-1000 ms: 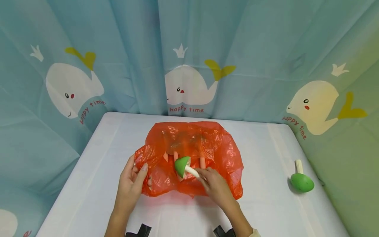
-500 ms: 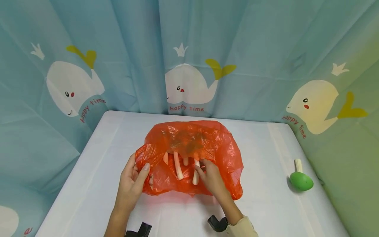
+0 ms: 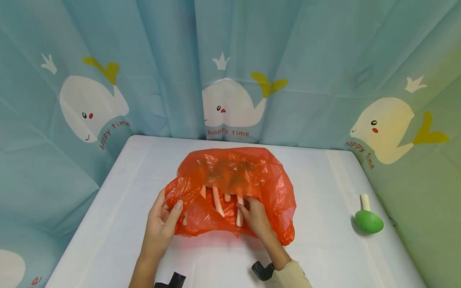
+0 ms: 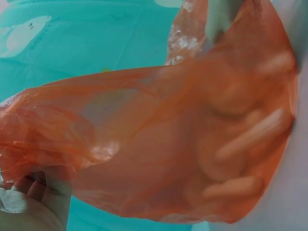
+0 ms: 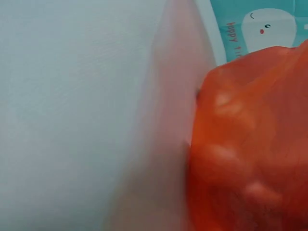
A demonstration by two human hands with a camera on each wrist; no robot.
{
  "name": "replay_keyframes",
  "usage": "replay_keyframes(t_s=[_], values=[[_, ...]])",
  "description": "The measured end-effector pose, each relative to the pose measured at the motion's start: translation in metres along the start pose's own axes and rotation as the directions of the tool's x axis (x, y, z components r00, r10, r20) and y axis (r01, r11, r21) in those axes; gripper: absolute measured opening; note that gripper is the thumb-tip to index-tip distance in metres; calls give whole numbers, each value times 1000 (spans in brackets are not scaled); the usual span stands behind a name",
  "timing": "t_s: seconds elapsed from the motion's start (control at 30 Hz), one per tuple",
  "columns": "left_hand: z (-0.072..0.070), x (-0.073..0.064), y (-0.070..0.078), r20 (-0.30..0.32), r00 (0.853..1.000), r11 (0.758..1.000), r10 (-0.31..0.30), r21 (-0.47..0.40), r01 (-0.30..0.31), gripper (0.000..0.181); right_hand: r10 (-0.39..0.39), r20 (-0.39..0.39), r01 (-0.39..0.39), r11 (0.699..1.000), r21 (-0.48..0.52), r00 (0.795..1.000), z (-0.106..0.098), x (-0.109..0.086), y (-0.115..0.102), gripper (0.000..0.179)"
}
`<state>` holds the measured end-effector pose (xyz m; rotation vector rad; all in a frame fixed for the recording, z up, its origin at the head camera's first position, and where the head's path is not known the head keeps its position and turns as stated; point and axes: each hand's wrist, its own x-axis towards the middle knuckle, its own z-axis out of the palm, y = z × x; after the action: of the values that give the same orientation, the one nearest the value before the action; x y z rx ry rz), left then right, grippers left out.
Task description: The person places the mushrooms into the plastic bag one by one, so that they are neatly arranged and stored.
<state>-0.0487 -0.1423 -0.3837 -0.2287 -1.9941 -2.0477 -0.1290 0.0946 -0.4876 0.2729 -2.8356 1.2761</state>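
A red, see-through plastic bag [image 3: 277, 188] lies on the table, its mouth facing me. My left hand [image 3: 162, 224] pinches the bag's left edge and lifts it; the left wrist view shows the film stretched from that hand [image 4: 36, 204]. My right hand [image 3: 255, 216] is inside the mouth, its thumb and fingers on the pale stem of a toy mushroom [image 3: 239, 219]; its cap is a dark blur under the film. Several more stems lie left of it, among them one long stem [image 3: 217, 202]. Another green-capped toy mushroom [image 3: 369, 222] lies far right, outside the bag.
The white table [image 3: 317, 248] runs back to a blue curtain [image 3: 309, 52] printed with whales. A black strap end [image 3: 263, 271] shows by the right forearm and another black strap piece [image 3: 176, 280] by the left.
My right hand has carried the green-capped mushroom into the bag and turned it cap-first, stem towards me. Since half a second ago it has barely moved. My left hand still holds the bag's edge.
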Motion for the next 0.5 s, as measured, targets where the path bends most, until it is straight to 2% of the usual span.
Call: replay_keyframes(t_s=[0.2, 0.3, 0.5], values=[[0, 0, 0, -2, 1000, 1000, -10, 2, 10, 42, 42, 31, -43, 998, 55, 999, 5, 0, 4, 28], [0, 0, 1, -7, 1000, 1000, -18, 9, 18, 42, 47, 26, -48, 998, 41, 999, 3, -2, 3, 29], [-1, -1, 0, -27, 999, 998, -38, 42, 39, 42, 78, 19, -78, 997, -14, 997, -14, -23, -7, 40]])
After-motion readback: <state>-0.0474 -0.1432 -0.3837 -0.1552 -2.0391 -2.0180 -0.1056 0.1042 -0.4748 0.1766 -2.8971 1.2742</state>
